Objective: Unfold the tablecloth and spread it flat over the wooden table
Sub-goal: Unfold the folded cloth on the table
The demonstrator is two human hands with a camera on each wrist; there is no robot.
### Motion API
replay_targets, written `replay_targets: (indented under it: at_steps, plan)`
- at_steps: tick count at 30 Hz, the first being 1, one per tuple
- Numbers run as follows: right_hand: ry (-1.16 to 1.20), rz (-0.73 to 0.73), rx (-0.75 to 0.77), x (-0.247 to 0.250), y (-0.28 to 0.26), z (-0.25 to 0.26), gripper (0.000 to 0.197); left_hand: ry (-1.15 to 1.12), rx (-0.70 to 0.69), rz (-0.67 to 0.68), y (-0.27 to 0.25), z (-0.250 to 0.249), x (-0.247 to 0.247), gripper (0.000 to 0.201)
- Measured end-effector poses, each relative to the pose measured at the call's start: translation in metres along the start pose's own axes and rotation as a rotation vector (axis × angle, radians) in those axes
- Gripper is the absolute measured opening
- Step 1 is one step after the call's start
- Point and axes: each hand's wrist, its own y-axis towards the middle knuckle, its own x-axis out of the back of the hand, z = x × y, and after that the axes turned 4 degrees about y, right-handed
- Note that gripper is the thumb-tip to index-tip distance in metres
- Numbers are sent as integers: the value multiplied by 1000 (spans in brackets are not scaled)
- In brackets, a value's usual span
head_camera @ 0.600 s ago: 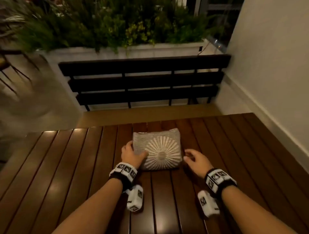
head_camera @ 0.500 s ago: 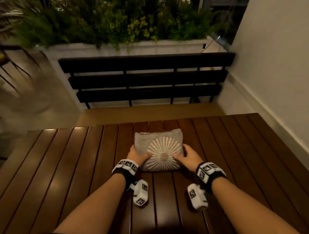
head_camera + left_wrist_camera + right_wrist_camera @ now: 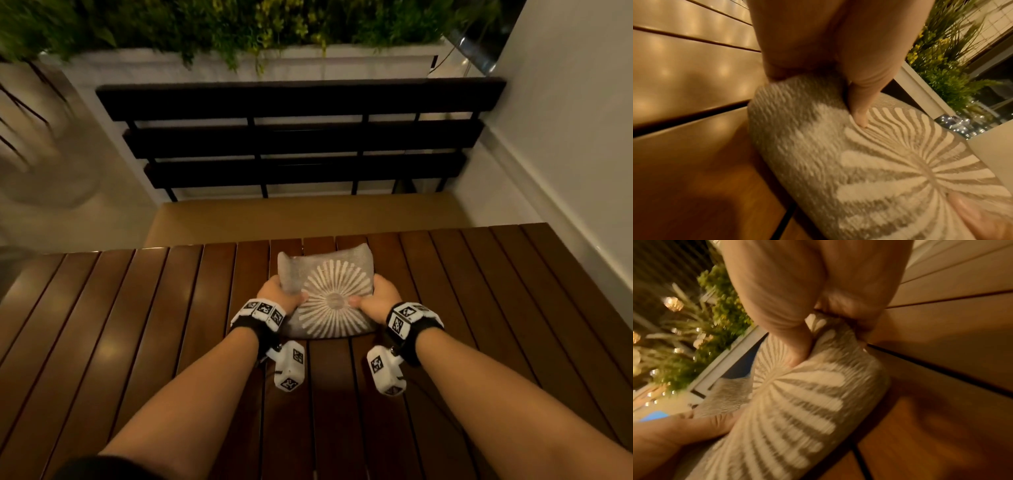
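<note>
Gripping the folded tablecloth (image 3: pixel 334 294) – left hand (image 3: pixel 279 296) and right hand (image 3: pixel 380 299) pinch opposite edges.

Grey tablecloth (image 3: pixel 329 298), cream sunburst pattern

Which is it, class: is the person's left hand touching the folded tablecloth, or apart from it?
Touching. The left wrist view shows the left hand pinching the tablecloth, thumb pressed into the fabric; the head view agrees.
</note>
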Motion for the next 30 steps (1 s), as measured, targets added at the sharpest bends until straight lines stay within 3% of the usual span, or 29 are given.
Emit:
replay_targets:
  at_steps: [4, 6, 8, 13, 17, 19, 22, 24, 27, 30]
  plan:
    - [88, -96, 157, 12, 9, 24, 42, -149, -142, 3, 6, -14, 24, 41]
    - [-14, -73, 214, 23, 6, 26, 33, -164, -241, 29, 3, -14, 37, 39]
    - [-229, 18, 310, 33, -2, 18, 26, -63, -357, 36, -1, -5, 43, 37]
    - [-775, 299, 587, 28, -28, -12, 32, 260, -543, 166, -12, 46, 24, 48]
    - [-1089, 456, 723, 18, -36, -35, 38, 625, -732, 222, -38, 66, -1, 18]
    - [-1156, 493, 716, 17, -46, -42, 39, 739, -747, 280, -48, 78, -9, 8]
    - [-1116, 493, 634, 12, -60, -52, 46, 836, -660, 379, -56, 89, -13, 31]
    - [-1011, 467, 599, 9, -65, -57, 56, 744, -541, 421, -64, 76, -10, 43]
    - [-998, 492, 512, 7, -64, -55, 74, 517, -448, 320, -72, 55, -18, 74]
    - [-1042, 498, 506, 5, -60, -53, 80, 612, -372, 243, -82, 49, -46, 117]
